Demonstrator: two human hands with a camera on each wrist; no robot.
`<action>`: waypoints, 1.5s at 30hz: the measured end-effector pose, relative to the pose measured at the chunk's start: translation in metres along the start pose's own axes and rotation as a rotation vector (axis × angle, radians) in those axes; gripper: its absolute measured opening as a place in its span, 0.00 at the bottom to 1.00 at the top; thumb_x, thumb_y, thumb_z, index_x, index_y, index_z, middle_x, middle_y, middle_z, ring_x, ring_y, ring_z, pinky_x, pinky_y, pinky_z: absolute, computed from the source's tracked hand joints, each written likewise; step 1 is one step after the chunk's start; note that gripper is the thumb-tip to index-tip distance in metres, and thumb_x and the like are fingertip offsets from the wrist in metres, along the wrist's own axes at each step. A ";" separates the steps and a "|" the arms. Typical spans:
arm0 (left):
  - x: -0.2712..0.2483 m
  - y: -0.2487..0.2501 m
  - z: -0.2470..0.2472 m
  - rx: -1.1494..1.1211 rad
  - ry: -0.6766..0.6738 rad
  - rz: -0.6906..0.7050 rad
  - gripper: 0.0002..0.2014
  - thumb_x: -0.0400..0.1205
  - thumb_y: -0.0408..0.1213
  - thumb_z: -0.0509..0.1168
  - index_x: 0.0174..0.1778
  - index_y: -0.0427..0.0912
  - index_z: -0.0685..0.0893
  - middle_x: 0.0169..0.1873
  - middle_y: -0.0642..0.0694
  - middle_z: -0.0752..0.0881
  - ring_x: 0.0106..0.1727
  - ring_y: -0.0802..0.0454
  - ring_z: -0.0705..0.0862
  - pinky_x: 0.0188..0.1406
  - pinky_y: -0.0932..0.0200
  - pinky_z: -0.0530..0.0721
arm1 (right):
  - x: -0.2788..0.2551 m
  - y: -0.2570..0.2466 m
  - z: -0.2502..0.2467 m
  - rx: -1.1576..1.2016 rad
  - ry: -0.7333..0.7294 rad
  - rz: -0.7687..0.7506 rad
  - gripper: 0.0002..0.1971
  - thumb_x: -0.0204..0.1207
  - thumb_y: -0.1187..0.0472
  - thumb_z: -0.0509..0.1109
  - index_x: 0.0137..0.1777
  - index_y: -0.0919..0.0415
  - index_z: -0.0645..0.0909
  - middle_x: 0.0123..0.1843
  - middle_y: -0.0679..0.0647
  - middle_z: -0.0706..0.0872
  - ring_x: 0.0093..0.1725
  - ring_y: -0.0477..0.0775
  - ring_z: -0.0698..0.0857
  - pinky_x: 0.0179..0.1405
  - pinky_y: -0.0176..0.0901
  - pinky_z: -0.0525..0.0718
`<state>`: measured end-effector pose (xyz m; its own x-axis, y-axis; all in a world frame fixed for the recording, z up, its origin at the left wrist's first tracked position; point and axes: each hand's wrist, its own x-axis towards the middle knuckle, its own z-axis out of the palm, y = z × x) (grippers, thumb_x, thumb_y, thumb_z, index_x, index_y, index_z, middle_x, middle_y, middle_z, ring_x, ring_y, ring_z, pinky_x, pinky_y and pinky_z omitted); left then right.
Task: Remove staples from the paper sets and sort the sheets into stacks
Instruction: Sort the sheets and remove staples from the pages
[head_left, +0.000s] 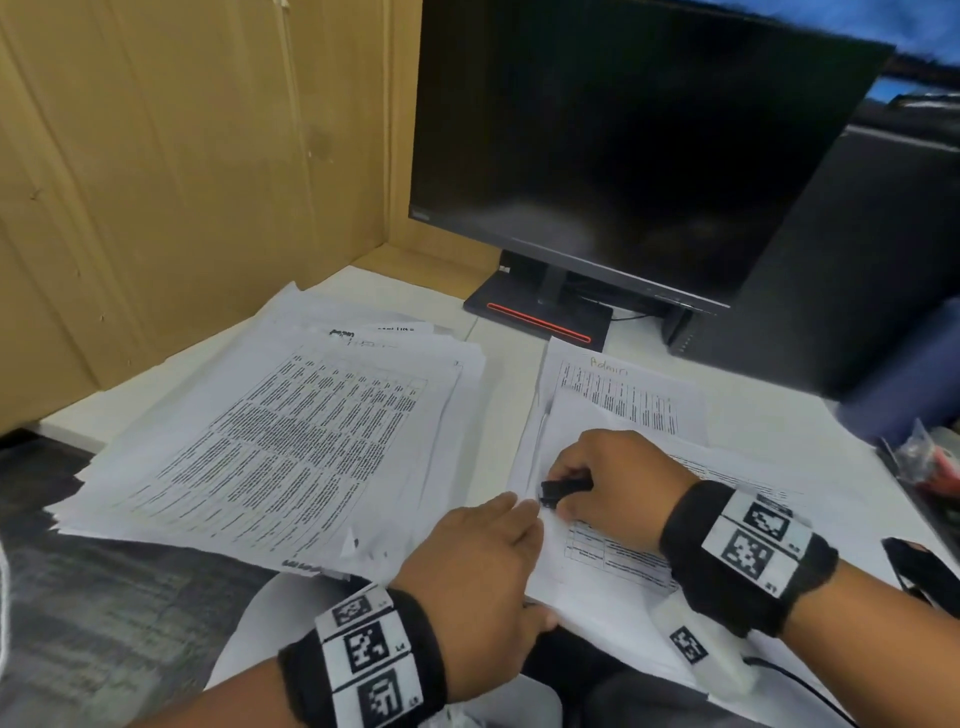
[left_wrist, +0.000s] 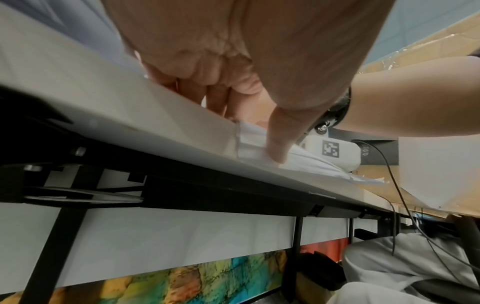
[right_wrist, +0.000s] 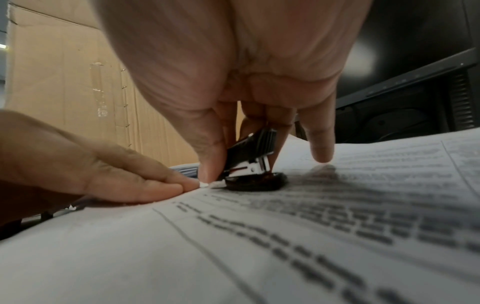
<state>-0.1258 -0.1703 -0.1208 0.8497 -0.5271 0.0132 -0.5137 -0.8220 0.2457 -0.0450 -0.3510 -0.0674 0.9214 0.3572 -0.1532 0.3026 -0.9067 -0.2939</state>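
My right hand (head_left: 597, 478) pinches a black staple remover (head_left: 563, 488) (right_wrist: 252, 164) and holds its metal claw down on the corner of a printed paper set (head_left: 623, 551) (right_wrist: 285, 236). My left hand (head_left: 493, 551) lies on the left edge of that set, straight fingers (right_wrist: 145, 183) pressing flat right beside the claw. Its thumb (left_wrist: 279, 144) hooks over the sheets at the desk's front edge. The staple itself is hidden under the tool. A big loose stack of printed sheets (head_left: 291, 447) lies to the left.
A dark monitor (head_left: 623, 145) on a stand with a red stripe (head_left: 540, 317) stands behind the papers. A sheet marked "Admin" (head_left: 623, 395) lies beyond my right hand. Cardboard panels (head_left: 182, 182) wall the left side. A small plastic bag (head_left: 924, 462) sits at the right edge.
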 end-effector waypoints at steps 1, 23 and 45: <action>0.000 0.000 -0.001 -0.007 0.020 0.010 0.38 0.85 0.59 0.62 0.87 0.42 0.64 0.88 0.49 0.62 0.89 0.49 0.57 0.89 0.50 0.57 | 0.000 0.001 0.000 0.017 0.004 0.000 0.07 0.74 0.55 0.76 0.50 0.44 0.90 0.47 0.38 0.83 0.47 0.38 0.82 0.49 0.33 0.80; 0.003 -0.002 0.001 0.049 0.048 0.006 0.35 0.84 0.57 0.64 0.82 0.37 0.72 0.82 0.43 0.73 0.81 0.44 0.72 0.81 0.46 0.73 | 0.012 -0.007 0.007 -0.075 -0.119 0.068 0.12 0.87 0.49 0.61 0.52 0.53 0.82 0.52 0.49 0.82 0.53 0.53 0.82 0.61 0.53 0.80; 0.007 0.002 -0.002 0.087 -0.010 -0.015 0.33 0.83 0.60 0.65 0.77 0.40 0.73 0.75 0.45 0.75 0.75 0.45 0.75 0.77 0.48 0.75 | 0.024 -0.001 0.003 0.088 -0.223 0.089 0.13 0.89 0.50 0.58 0.51 0.58 0.76 0.46 0.54 0.81 0.46 0.53 0.78 0.40 0.35 0.74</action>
<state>-0.1207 -0.1757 -0.1185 0.8565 -0.5161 0.0001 -0.5094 -0.8454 0.1603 -0.0239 -0.3406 -0.0730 0.8639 0.3263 -0.3837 0.1912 -0.9172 -0.3496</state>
